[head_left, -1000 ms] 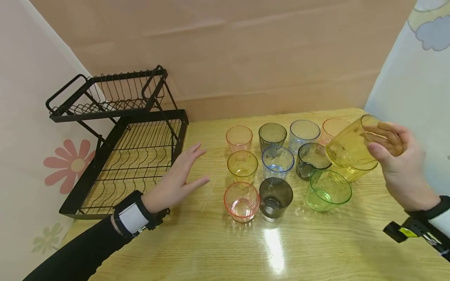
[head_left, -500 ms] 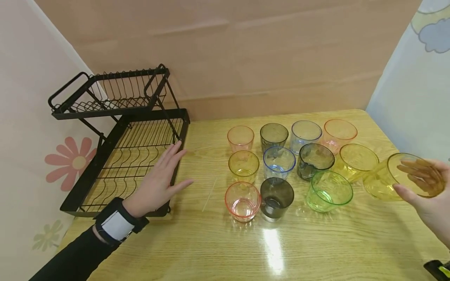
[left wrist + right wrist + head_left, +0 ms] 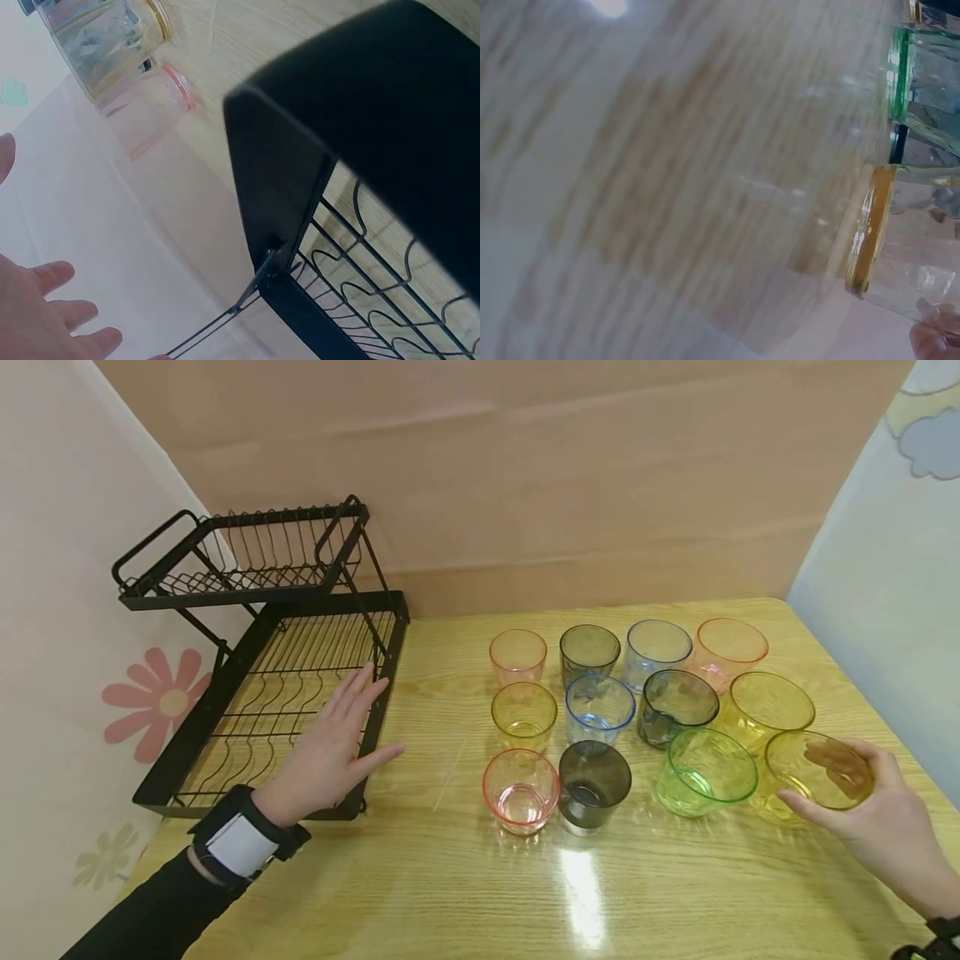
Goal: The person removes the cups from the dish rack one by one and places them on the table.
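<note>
At the right of the head view my right hand (image 3: 896,822) holds a clear yellow glass (image 3: 776,802), thumb on its near side and fingers around the far side. The glass stands upright, low at the table, beside a green glass (image 3: 701,785) and in front of another yellow glass (image 3: 772,706). In the right wrist view the held yellow glass (image 3: 922,255) shows at the right edge, with a fingertip on it. My left hand (image 3: 318,764) hovers with fingers spread over the right edge of a black two-tier dish rack (image 3: 165,797); it touches no glass.
Several coloured glasses stand upright in rows, among them a red-rimmed glass (image 3: 521,814), a dark grey glass (image 3: 592,789) and a blue-rimmed glass (image 3: 600,714). A brown sheet (image 3: 525,485) backs the table (image 3: 450,877). A white wall (image 3: 892,560) borders the right side.
The right hand has swung the tilted yellow glass right and down, then back left, setting it upright beside the green glass. The left hand has drifted left, over the rack's edge.
</note>
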A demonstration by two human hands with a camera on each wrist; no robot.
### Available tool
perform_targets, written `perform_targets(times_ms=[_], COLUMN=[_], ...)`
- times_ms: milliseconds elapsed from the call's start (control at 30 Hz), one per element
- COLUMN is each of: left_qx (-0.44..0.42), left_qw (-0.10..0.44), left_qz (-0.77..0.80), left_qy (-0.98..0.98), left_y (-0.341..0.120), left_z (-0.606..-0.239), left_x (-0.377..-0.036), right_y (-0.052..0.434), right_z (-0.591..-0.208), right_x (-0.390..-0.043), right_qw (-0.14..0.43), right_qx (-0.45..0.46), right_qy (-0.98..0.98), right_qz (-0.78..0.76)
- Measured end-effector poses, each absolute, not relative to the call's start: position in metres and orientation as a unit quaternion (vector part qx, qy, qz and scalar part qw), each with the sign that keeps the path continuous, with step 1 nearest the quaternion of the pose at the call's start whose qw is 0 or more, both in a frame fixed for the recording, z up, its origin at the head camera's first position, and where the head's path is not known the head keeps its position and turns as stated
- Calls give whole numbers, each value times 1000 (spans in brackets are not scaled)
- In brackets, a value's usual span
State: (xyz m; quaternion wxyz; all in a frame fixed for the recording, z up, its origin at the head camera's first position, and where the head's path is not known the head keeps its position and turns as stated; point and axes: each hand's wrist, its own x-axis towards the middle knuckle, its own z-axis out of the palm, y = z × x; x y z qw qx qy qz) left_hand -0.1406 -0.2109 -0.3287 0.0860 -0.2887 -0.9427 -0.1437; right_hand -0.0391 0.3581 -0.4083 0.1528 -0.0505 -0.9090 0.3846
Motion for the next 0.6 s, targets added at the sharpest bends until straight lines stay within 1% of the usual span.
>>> perform_targets(times_ms=[200, 300, 433, 500, 600], left_qx=[-264, -244, -206, -187, -169], left_qw=[90, 88, 110, 122, 130], left_qz=[-115, -102, -58, -38, -23], left_qy=[-953, -960, -971, -974, -977], left_y=[-213, -213, -216, -218, -217], left_z=[-327, -326, -323, -318, -307], left_x=[-139, -137, -136, -137, -141], right_y=[359, 364, 373, 375, 376], right_z=[-411, -413, -411, -405, -390], right_x=[-42, -43, -41, -41, -50], right_qw=[138, 113, 78, 82, 123], right_qx=[-50, -52, -48, -40, -13], right_qy=[-906, -909, -914, -916, -919], right_qz=[397, 399, 396, 390, 374])
